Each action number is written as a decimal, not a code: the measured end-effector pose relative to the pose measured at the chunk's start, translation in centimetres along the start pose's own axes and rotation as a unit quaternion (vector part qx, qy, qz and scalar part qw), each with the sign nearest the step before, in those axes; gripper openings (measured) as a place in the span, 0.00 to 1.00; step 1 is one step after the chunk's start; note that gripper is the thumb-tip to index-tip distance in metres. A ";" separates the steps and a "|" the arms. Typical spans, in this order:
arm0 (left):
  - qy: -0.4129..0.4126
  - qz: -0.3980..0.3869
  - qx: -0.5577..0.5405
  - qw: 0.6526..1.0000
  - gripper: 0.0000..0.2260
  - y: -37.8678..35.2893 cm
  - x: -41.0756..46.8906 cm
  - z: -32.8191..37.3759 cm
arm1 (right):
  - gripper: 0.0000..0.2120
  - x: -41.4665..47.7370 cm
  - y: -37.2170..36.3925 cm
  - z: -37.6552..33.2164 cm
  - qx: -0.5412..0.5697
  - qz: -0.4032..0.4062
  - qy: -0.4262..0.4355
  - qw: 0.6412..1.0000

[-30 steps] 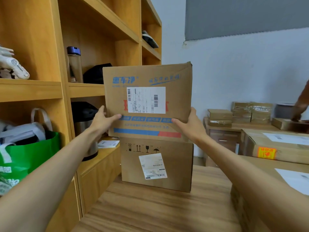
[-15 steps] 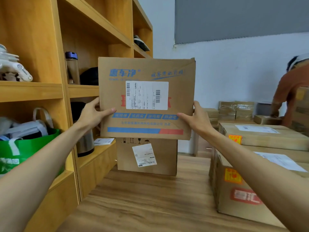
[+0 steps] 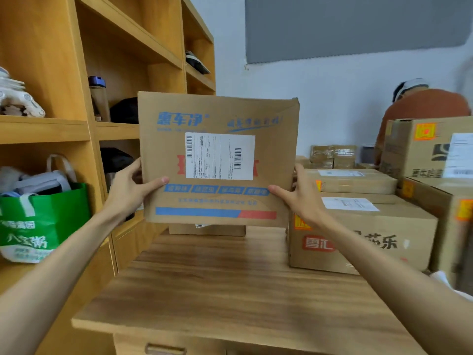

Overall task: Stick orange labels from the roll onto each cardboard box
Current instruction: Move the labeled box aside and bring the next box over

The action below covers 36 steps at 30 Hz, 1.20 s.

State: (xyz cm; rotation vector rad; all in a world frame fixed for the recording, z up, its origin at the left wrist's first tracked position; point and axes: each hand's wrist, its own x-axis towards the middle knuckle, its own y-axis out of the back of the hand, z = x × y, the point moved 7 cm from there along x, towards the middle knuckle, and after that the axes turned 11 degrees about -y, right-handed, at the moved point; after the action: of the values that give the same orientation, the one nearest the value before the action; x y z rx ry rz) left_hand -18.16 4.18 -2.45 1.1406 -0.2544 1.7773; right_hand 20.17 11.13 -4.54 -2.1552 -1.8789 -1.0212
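The left hand [image 3: 129, 187] and right hand [image 3: 300, 194] clamp opposite sides of a cardboard box [image 3: 218, 160], thumbs laid across its front face and the remaining fingers wrapped behind, holding it upright and clear of the wooden table [image 3: 230, 285]. The 2-handed side grip keeps the printed face, with its white shipping label [image 3: 219, 156], turned toward the camera; no orange label shows on this face, so the box likely awaits 1. Below it, a second box [image 3: 207, 229] sits on the table, mostly hidden. To the right, stacked boxes [image 3: 363, 226] carry orange labels [image 3: 302, 222] at their corners, apparently already done. The label roll cannot be seen. A wooden shelf unit [image 3: 89, 129] stands to the left, holding a green bag [image 3: 43, 221]. Another person in an orange top [image 3: 425, 103] bends behind the stacks at far right.
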 end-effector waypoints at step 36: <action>0.113 -0.116 0.032 0.986 0.25 -6.5 -14.2 -8.9 | 0.30 -10.0 -3.2 12.8 -0.114 0.007 -0.135 0.984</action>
State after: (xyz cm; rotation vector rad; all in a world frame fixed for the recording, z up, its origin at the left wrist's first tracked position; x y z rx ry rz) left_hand -16.80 4.18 -20.36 0.9590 0.0697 1.6973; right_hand 22.44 9.73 -20.90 -2.5490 -1.9340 -1.0306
